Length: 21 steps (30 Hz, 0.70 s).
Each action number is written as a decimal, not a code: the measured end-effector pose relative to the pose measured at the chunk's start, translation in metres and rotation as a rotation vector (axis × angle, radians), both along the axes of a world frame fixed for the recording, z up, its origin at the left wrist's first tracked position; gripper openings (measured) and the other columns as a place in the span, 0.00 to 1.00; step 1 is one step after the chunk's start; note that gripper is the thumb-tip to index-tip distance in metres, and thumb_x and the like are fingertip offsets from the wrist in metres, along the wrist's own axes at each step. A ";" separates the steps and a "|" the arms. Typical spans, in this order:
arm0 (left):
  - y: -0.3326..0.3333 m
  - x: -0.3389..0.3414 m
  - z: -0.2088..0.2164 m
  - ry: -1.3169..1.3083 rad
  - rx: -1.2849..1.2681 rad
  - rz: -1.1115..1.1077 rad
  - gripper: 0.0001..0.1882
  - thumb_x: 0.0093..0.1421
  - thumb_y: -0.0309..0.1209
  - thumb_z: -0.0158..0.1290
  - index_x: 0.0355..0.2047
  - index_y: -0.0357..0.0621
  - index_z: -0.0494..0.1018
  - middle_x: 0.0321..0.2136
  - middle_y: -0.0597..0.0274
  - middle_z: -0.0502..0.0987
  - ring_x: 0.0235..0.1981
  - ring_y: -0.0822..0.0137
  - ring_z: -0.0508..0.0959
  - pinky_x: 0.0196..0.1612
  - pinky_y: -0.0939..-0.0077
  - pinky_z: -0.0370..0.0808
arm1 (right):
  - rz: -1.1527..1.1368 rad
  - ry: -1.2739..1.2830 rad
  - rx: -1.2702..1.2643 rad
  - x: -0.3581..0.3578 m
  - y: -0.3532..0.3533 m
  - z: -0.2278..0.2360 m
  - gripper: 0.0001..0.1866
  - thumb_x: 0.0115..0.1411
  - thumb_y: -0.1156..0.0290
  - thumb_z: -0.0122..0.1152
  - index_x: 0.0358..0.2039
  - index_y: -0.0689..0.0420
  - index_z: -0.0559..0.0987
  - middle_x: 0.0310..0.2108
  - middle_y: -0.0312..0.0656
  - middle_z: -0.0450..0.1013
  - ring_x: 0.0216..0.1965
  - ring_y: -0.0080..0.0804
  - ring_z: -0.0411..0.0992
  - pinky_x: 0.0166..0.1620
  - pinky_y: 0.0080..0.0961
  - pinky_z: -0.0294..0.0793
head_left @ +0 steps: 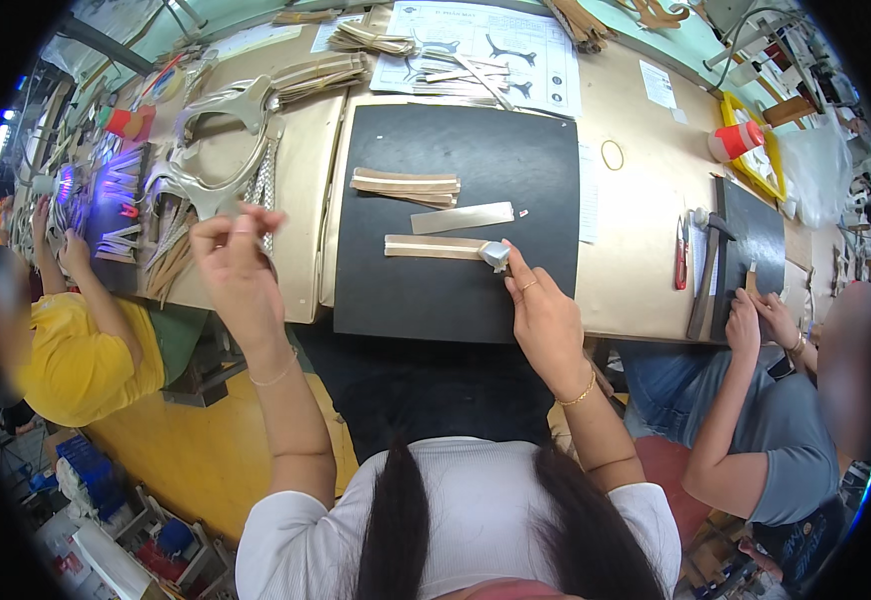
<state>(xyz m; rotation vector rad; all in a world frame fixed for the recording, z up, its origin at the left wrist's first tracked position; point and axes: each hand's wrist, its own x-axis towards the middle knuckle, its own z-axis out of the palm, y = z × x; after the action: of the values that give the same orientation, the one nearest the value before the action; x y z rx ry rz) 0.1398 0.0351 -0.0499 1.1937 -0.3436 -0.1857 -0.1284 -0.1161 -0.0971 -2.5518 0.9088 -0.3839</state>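
A tan strip (434, 246) with a pale centre line lies across the black work mat (456, 300); a folded silver piece (495, 255) sits at its right end. My right hand (548, 318) has its fingertips closed at that end of the strip. Just above it on the mat rests a flat silver strip (463, 217). A small stack of tan strips (406, 184) lies farther up. My left hand (241, 265) is raised left of the mat, its fingers loosely bent, apart and slightly blurred, with nothing visible in them. Silver curved frames (218, 185) are close beyond it.
Printed sheets (546, 50) and bundled strips (321, 75) lie at the back. To the right are a rubber band (612, 155), red-handled tool (681, 255), hammer (711, 270) and red-and-white container (736, 141). Co-workers sit at both sides; the right one's hands (756, 320) hold a small strip.
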 end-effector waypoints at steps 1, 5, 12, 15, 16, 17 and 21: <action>0.005 -0.008 0.003 -0.085 0.192 -0.134 0.06 0.68 0.22 0.55 0.41 0.43 0.69 0.39 0.54 0.79 0.35 0.70 0.79 0.41 0.76 0.77 | 0.008 -0.026 0.029 0.000 -0.001 -0.001 0.26 0.69 0.68 0.59 0.67 0.46 0.72 0.27 0.42 0.69 0.23 0.42 0.73 0.28 0.38 0.75; -0.017 -0.082 -0.030 -0.293 0.694 -0.540 0.16 0.61 0.29 0.65 0.46 0.41 0.73 0.38 0.57 0.82 0.38 0.65 0.83 0.41 0.74 0.80 | -0.010 -0.146 0.134 -0.005 -0.003 -0.002 0.26 0.69 0.70 0.57 0.68 0.47 0.71 0.28 0.44 0.70 0.25 0.45 0.73 0.31 0.39 0.75; -0.052 -0.127 -0.076 -0.843 0.677 -0.571 0.14 0.56 0.26 0.66 0.42 0.42 0.78 0.36 0.58 0.81 0.39 0.53 0.82 0.42 0.63 0.77 | -0.083 -0.165 0.224 -0.029 -0.001 0.009 0.25 0.70 0.72 0.56 0.68 0.49 0.71 0.29 0.46 0.71 0.28 0.47 0.73 0.34 0.40 0.73; -0.055 -0.129 -0.079 -0.877 0.704 -0.517 0.13 0.53 0.25 0.67 0.40 0.43 0.80 0.35 0.62 0.79 0.39 0.58 0.79 0.43 0.64 0.72 | -0.095 -0.118 0.252 -0.035 0.002 0.011 0.25 0.70 0.72 0.56 0.67 0.49 0.72 0.30 0.46 0.71 0.28 0.48 0.73 0.34 0.40 0.73; -0.056 -0.130 -0.080 -0.869 0.714 -0.508 0.12 0.53 0.25 0.67 0.39 0.44 0.81 0.35 0.63 0.78 0.39 0.59 0.78 0.44 0.65 0.70 | -0.092 -0.123 0.254 -0.036 0.003 0.011 0.25 0.70 0.72 0.56 0.67 0.49 0.72 0.30 0.46 0.71 0.28 0.47 0.73 0.34 0.40 0.73; -0.056 -0.131 -0.081 -0.861 0.727 -0.494 0.13 0.53 0.26 0.68 0.39 0.44 0.82 0.35 0.64 0.78 0.40 0.60 0.77 0.44 0.65 0.68 | -0.095 -0.125 0.263 -0.037 0.004 0.011 0.25 0.70 0.72 0.56 0.67 0.49 0.72 0.30 0.46 0.71 0.28 0.47 0.73 0.34 0.40 0.73; -0.057 -0.132 -0.083 -0.831 0.757 -0.461 0.15 0.51 0.28 0.69 0.40 0.46 0.83 0.35 0.67 0.77 0.41 0.62 0.75 0.45 0.65 0.65 | -0.106 -0.111 0.287 -0.039 0.007 0.011 0.25 0.70 0.71 0.56 0.67 0.49 0.72 0.30 0.46 0.71 0.28 0.47 0.73 0.34 0.41 0.73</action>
<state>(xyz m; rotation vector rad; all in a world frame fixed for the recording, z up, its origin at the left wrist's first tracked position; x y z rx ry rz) 0.0073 -0.0218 -0.1333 1.8992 -1.3708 -0.2186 -0.1676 -0.1092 -0.0857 -2.2069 0.9829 -0.3914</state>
